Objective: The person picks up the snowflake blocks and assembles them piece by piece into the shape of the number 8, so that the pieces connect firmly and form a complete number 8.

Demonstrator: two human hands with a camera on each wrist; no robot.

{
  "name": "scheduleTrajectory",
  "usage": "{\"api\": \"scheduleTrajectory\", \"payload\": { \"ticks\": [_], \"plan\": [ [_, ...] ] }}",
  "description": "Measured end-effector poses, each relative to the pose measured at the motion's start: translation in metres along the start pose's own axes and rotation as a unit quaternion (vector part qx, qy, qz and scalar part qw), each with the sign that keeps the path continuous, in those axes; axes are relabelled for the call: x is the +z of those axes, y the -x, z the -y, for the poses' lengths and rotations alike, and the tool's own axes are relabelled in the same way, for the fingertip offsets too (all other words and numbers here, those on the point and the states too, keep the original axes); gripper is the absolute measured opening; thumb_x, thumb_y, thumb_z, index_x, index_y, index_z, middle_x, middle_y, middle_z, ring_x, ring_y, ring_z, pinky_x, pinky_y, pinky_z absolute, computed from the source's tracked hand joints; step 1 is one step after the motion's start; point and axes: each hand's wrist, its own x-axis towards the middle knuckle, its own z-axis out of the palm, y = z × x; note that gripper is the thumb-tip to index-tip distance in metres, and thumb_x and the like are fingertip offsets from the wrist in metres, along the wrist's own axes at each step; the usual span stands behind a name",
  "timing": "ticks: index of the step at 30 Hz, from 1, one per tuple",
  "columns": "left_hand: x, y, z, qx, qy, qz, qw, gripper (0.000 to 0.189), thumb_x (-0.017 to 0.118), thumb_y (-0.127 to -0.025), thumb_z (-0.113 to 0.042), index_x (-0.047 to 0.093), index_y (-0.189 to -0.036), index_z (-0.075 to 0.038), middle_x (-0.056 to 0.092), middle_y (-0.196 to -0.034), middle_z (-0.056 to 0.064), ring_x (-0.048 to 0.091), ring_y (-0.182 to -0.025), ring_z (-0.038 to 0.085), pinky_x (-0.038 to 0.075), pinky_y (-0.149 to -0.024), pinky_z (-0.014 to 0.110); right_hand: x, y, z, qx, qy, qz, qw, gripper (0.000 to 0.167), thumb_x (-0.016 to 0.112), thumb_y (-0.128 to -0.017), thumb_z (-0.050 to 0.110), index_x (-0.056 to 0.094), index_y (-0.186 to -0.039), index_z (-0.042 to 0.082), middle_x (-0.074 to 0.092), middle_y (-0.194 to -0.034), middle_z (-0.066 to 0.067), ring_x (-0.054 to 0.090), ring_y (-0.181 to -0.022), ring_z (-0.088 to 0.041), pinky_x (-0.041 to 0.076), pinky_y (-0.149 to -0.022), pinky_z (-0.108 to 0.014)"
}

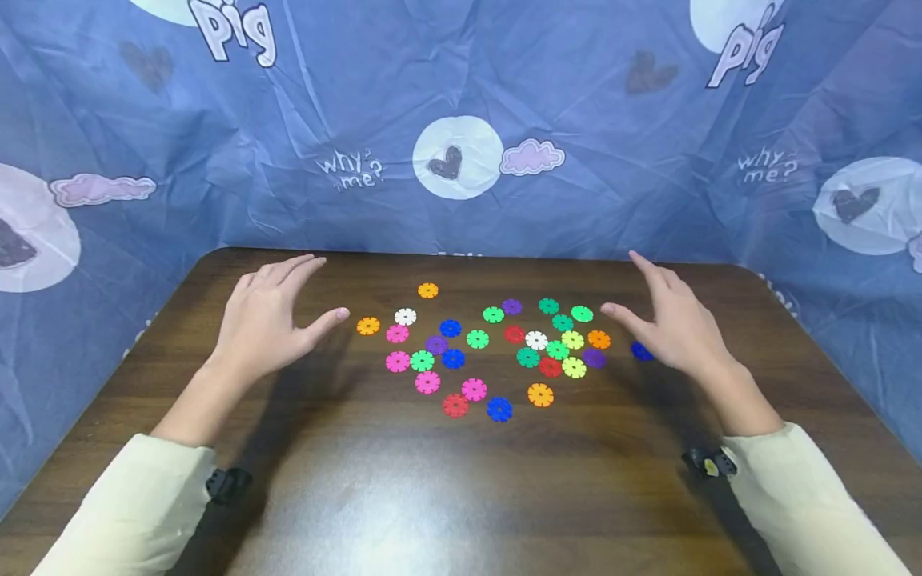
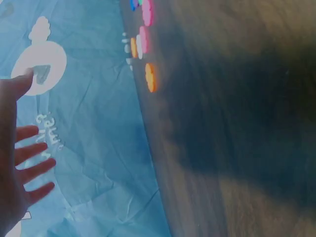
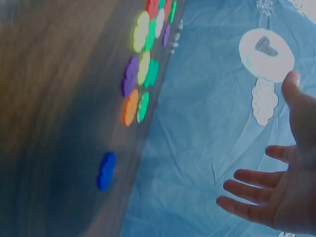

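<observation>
Several flat, notched plastic discs lie scattered over the middle of the table, among them an orange disc [image 1: 368, 326], a pink disc [image 1: 398, 362], a white disc [image 1: 536, 341] and a red disc [image 1: 455, 406]. My left hand [image 1: 265, 320] is held above the table to their left, thumb and fingers spread, holding nothing. Nearest to it is that leftmost orange disc. On the other side my right hand [image 1: 673, 324] hovers with its fingers apart, also holding nothing. A blue disc [image 3: 106, 171] lies beneath it, partly covered by the hand in the head view.
The brown wooden table [image 1: 432, 488] has rounded far corners. Behind it hangs a blue printed cloth [image 1: 461, 72] with hearts, clouds and lettering. Dark wrist straps [image 1: 227, 485] show at both sleeves. A bright glare lies on the near tabletop.
</observation>
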Motion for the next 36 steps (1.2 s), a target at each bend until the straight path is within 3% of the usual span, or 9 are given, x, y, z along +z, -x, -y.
{"api": "scheduleTrajectory", "payload": {
  "ticks": [3,6,11,17,22,28,32,36],
  "plan": [
    [0.004,0.002,-0.005,0.017,0.026,-0.029,0.9991,0.059,0.072,-0.078,-0.040,0.060,-0.126,-0.009,0.066,-0.124,0.013,0.060,-0.111,0.034,0.048,-0.087,0.050,0.005,0.005,0.006,-0.014,-0.041,-0.019,0.9989,0.082,0.056,-0.091,0.055,0.020,-0.154,0.015,0.041,-0.145,-0.027,0.041,-0.130,-0.046,0.038,-0.098,-0.067],
    [0.010,0.004,-0.011,0.025,0.050,-0.026,0.9981,0.054,0.073,-0.079,-0.035,0.061,-0.123,-0.007,0.067,-0.120,0.014,0.061,-0.110,0.033,0.051,-0.085,0.051,0.013,0.009,0.014,-0.038,-0.066,-0.036,0.9964,0.072,0.061,-0.092,0.044,0.033,-0.148,0.010,0.052,-0.135,-0.025,0.049,-0.124,-0.042,0.041,-0.100,-0.062],
    [0.022,0.007,-0.027,0.035,0.089,0.034,0.9949,0.051,0.073,-0.082,-0.031,0.060,-0.125,-0.006,0.065,-0.122,0.012,0.060,-0.115,0.030,0.053,-0.089,0.050,0.025,0.013,0.026,-0.079,-0.075,-0.033,0.9935,0.053,0.070,-0.088,0.029,0.053,-0.130,0.001,0.062,-0.123,-0.022,0.059,-0.111,-0.038,0.049,-0.091,-0.053],
    [0.037,0.004,-0.058,0.034,0.114,0.125,0.9850,0.045,0.071,-0.085,-0.032,0.062,-0.122,-0.008,0.068,-0.117,0.008,0.065,-0.106,0.025,0.056,-0.083,0.045,0.040,0.016,0.035,-0.107,-0.097,0.016,0.9894,0.047,0.074,-0.085,0.025,0.060,-0.122,0.001,0.067,-0.116,-0.018,0.065,-0.100,-0.033,0.056,-0.082,-0.047],
    [0.054,0.000,-0.085,0.063,0.152,0.195,0.9669,0.039,0.073,-0.084,-0.028,0.065,-0.117,-0.007,0.069,-0.111,0.007,0.066,-0.098,0.022,0.057,-0.081,0.040,0.052,0.021,0.040,-0.132,-0.101,0.081,0.9828,0.041,0.074,-0.085,0.023,0.063,-0.119,0.002,0.069,-0.113,-0.013,0.067,-0.091,-0.026,0.057,-0.077,-0.040],
    [0.074,-0.001,-0.116,0.137,0.156,0.271,0.9399,0.038,0.072,-0.085,-0.031,0.067,-0.115,-0.009,0.068,-0.115,0.004,0.062,-0.110,0.020,0.055,-0.090,0.036,0.060,0.024,0.048,-0.173,-0.096,0.145,0.9695,0.031,0.079,-0.079,0.015,0.068,-0.105,0.004,0.071,-0.099,-0.007,0.064,-0.084,-0.018,0.056,-0.071,-0.030],
    [0.084,0.000,-0.132,0.180,0.147,0.295,0.9269,0.037,0.073,-0.085,-0.032,0.068,-0.114,-0.010,0.068,-0.112,0.003,0.061,-0.108,0.018,0.054,-0.091,0.033,0.064,0.025,0.053,-0.201,-0.074,0.166,0.9626,0.025,0.080,-0.078,0.014,0.070,-0.100,0.007,0.069,-0.088,-0.002,0.060,-0.077,-0.013,0.054,-0.069,-0.025],
    [0.092,0.000,-0.140,0.222,0.126,0.295,0.9209,0.036,0.074,-0.084,-0.035,0.069,-0.112,-0.011,0.067,-0.104,0.001,0.059,-0.096,0.014,0.053,-0.085,0.027,0.065,0.024,0.057,-0.201,-0.058,0.184,0.9603,0.021,0.080,-0.078,0.014,0.070,-0.096,0.010,0.068,-0.086,0.000,0.057,-0.075,-0.011,0.052,-0.069,-0.022]
  ]
}}
